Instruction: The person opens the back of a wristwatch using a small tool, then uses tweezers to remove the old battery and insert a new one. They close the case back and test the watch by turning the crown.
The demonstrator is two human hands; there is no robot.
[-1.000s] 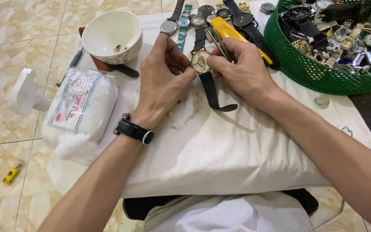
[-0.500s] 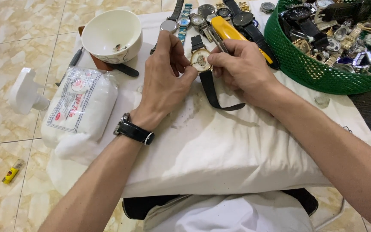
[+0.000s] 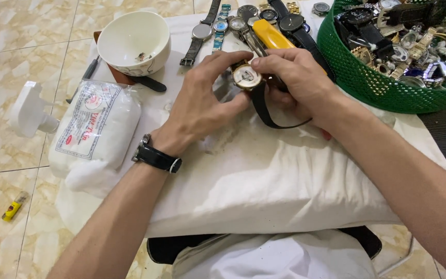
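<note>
Comparing with the frame before, we see the watch (image 3: 247, 76) turned dial-up, just left of the green basket (image 3: 367, 88); our left hand (image 3: 202, 103) and right hand (image 3: 298, 77) both pinch its case, fingers curled, strap dangling.

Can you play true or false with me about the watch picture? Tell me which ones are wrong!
1. Both hands hold one wristwatch with a pale dial and a black strap. True: the left hand and the right hand pinch it together.
2. The green basket holds only one watch. False: it is heaped with many watches.
3. The white bowl sits at the far left of the white cloth. True.
4. The left wrist is bare. False: it wears a black-strapped watch.
5. A small yellow lighter lies on the tiled floor. True.
</note>
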